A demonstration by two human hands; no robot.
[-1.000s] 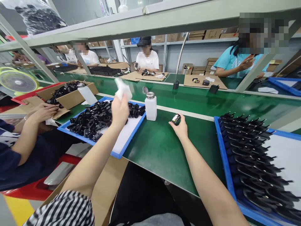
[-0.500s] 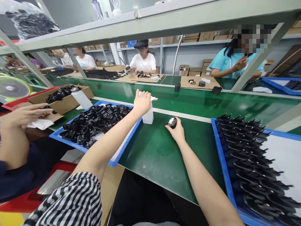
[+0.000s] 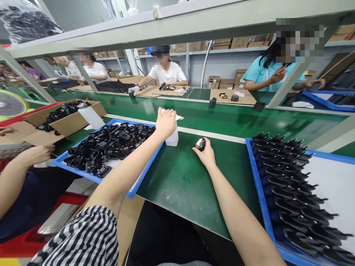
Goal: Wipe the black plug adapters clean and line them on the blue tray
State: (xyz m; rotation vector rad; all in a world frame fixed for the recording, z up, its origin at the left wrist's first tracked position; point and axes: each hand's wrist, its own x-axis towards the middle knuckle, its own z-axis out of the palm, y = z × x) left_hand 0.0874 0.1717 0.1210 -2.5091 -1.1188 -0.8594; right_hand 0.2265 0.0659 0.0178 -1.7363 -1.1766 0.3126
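My left hand (image 3: 165, 123) reaches forward and rests over the top of a translucent white plastic bottle (image 3: 172, 138) standing on the green bench. Its fingers are closed round a white cloth (image 3: 179, 118), whose end pokes out past them; the bottle's top is hidden. To the right, my right hand (image 3: 208, 153) grips a black plug-adapter housing (image 3: 200, 144) between thumb and fingers just above the bench. The housing's open end faces up, with pale and yellow parts showing inside.
Left is a blue tray (image 3: 57, 161) heaped with black plastic covers (image 3: 107, 146). Right, another blue tray (image 3: 253, 177) holds rows of black pronged plug covers (image 3: 291, 188). A neighbour's hand (image 3: 37, 154) is near a cardboard box (image 3: 69, 123). Overhead runs a shelf beam (image 3: 177, 33); co-workers sit opposite.
My hands keep nearly the same pose on the bottle and housing; the view has shifted slightly. The neighbour's hands at left have lowered. The co-worker opposite has stretched an arm sideways.
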